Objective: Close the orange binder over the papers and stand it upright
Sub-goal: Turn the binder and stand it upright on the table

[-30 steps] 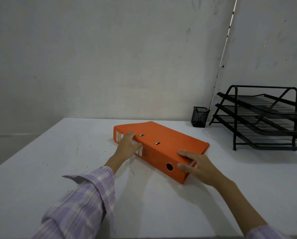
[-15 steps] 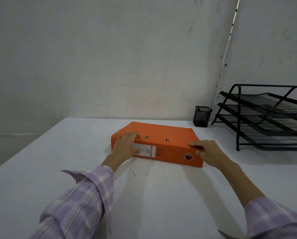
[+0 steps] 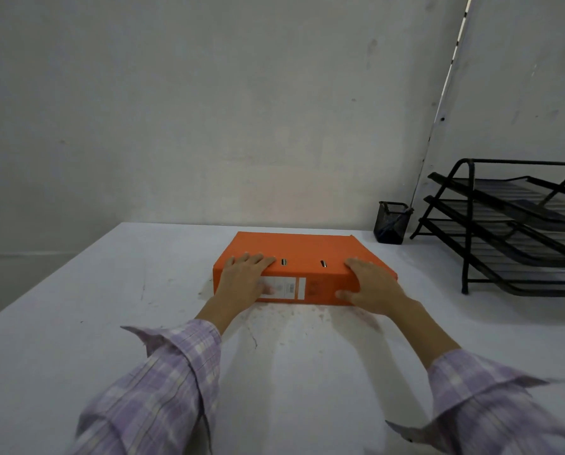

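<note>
The closed orange cardboard lever-arch binder (image 3: 302,254) is laid flat, spine toward the person. Its spine's left end is gripped by the left hand (image 3: 245,280), fingers over the cover, and its right end is clasped by the right hand (image 3: 371,285).

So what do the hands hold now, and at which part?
Both hands, left and right, grip the closed orange binder at its spine, one near each end.
</note>
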